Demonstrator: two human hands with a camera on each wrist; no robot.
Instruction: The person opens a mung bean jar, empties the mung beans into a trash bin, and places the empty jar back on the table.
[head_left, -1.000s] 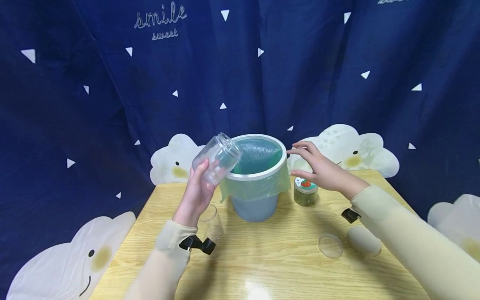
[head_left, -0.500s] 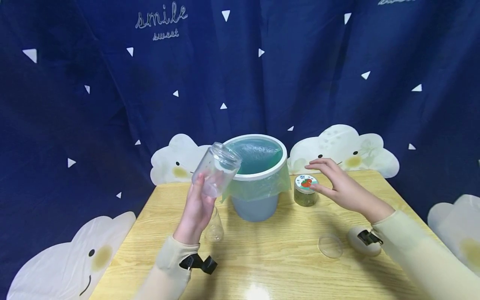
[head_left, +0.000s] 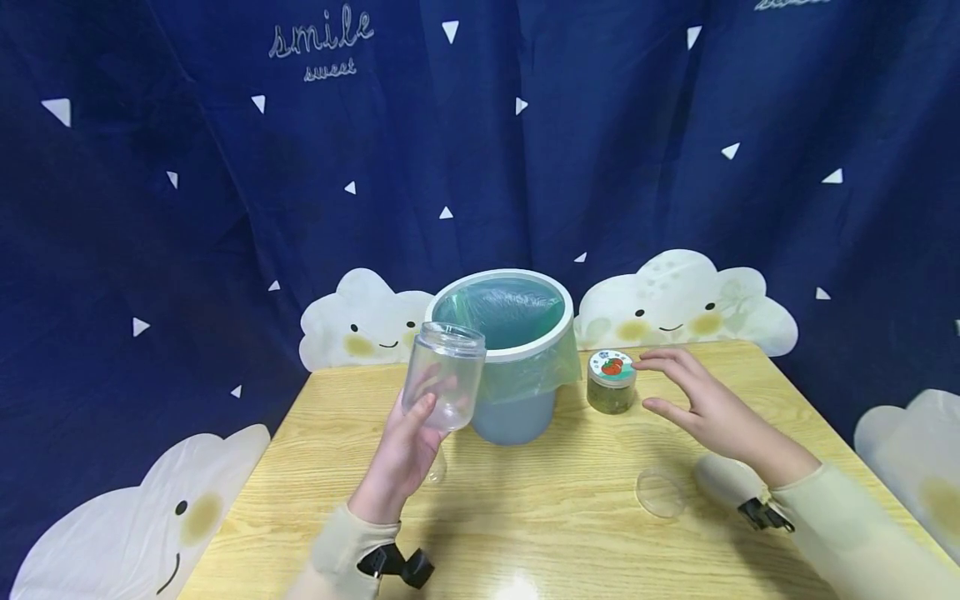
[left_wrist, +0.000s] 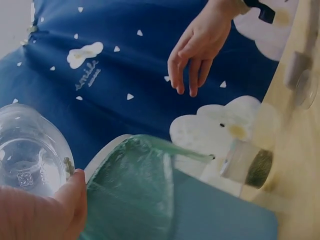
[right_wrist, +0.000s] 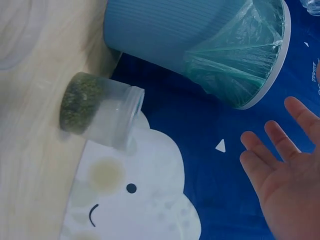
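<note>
My left hand [head_left: 403,460] grips a clear, lidless plastic jar [head_left: 448,375], held almost upright with its mouth up, just in front of the trash bin [head_left: 517,417]. In the left wrist view a small green bit [left_wrist: 68,165] shows at the side of that jar. The bin has a white rim [head_left: 567,321] and a green plastic liner [head_left: 536,375]. My right hand [head_left: 705,404] holds nothing, fingers apart, beside a lidded jar [head_left: 611,385] with a tomato picture on its lid. Dried green bits [right_wrist: 80,102] fill the bottom part of this jar.
A clear round lid [head_left: 660,492] lies on the wooden table [head_left: 540,508]. Next to it, partly under my right wrist, is a pale rounded object [head_left: 723,479]. A clear glass [head_left: 438,467] stands mostly hidden behind my left hand. A blue curtain [head_left: 480,150] hangs behind.
My left hand has drawn the jar down from the bin's opening and turned it from tipped to nearly upright. My right hand has moved right and down, away from the bin's rim.
</note>
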